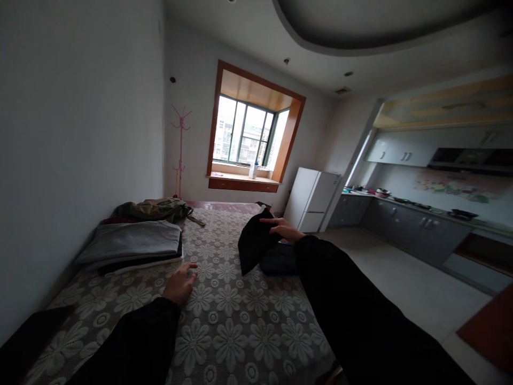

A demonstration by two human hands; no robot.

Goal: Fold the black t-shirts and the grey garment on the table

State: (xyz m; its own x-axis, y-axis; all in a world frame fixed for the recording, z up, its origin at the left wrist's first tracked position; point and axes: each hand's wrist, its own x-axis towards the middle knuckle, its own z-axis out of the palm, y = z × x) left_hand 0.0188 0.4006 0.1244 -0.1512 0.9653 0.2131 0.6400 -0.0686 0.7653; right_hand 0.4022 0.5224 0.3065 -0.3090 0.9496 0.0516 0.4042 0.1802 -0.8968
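The right hand (285, 230) grasps a black garment (255, 243) by its upper edge, so the cloth hangs down and to the left of the grip, its long axis tilted, its lower corner just above the bed (228, 321). A dark folded pile (279, 260) lies right beneath it. The left hand (180, 286) rests released, fingers spread, flat on the bed, farther from the garment than the right.
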